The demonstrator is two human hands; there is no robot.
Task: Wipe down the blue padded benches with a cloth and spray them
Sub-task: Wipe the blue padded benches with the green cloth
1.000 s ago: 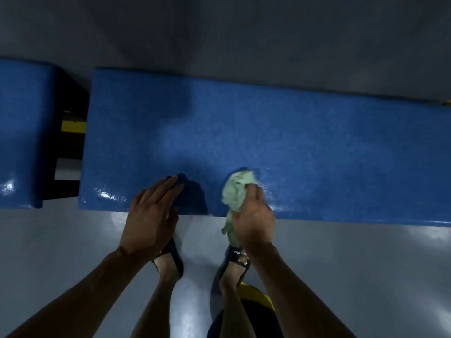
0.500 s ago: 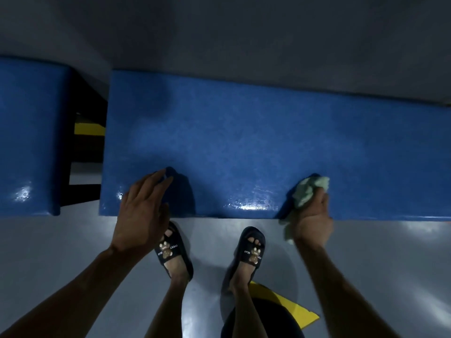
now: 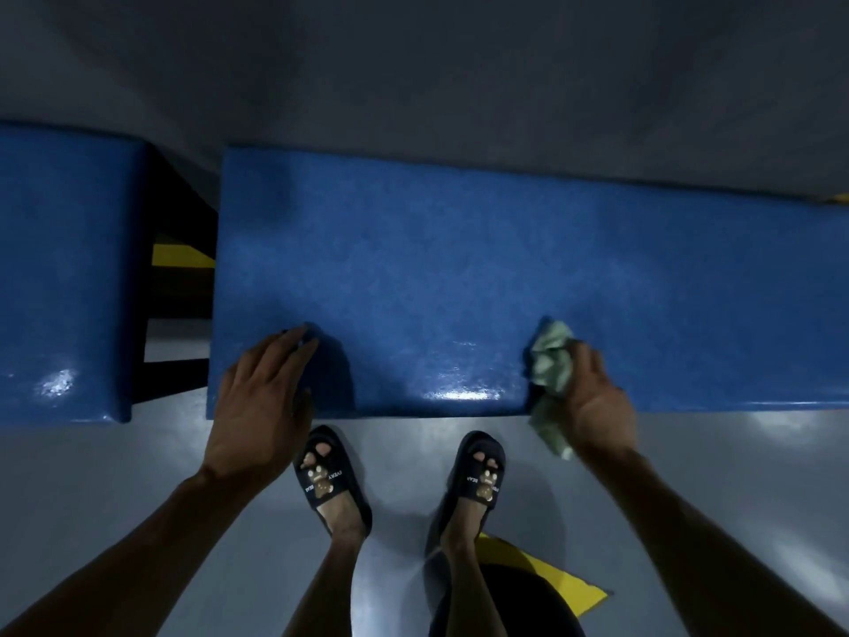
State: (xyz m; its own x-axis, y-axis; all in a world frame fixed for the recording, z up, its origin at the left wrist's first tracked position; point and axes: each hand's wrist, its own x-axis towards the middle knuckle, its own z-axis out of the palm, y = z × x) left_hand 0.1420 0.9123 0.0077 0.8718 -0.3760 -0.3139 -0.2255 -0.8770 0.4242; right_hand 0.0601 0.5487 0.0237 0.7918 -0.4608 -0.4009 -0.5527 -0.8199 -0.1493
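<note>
The long blue tabletop (image 3: 459,268) spans the middle, a second blue tabletop (image 3: 64,278) at nine o'clock across a dark gap. Grey floor (image 3: 712,475) lies below — two black slippers (image 3: 331,475) at six o'clock. The left hand (image 3: 257,406) rests flat, fingers straight, on the near edge. The right hand (image 3: 597,406) has its grip curled round a crumpled green cloth (image 3: 551,365) pressed there — three o'clock of the left.

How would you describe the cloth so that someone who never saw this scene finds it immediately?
Start from the long blue bench that crosses the middle of the view. Along its near edge, towards the right, the right hand grips the cloth, crumpled and pale green, and one end hangs below the edge. It is the only soft, light-coloured thing on the dark blue padding; the left hand holds nothing.
</note>
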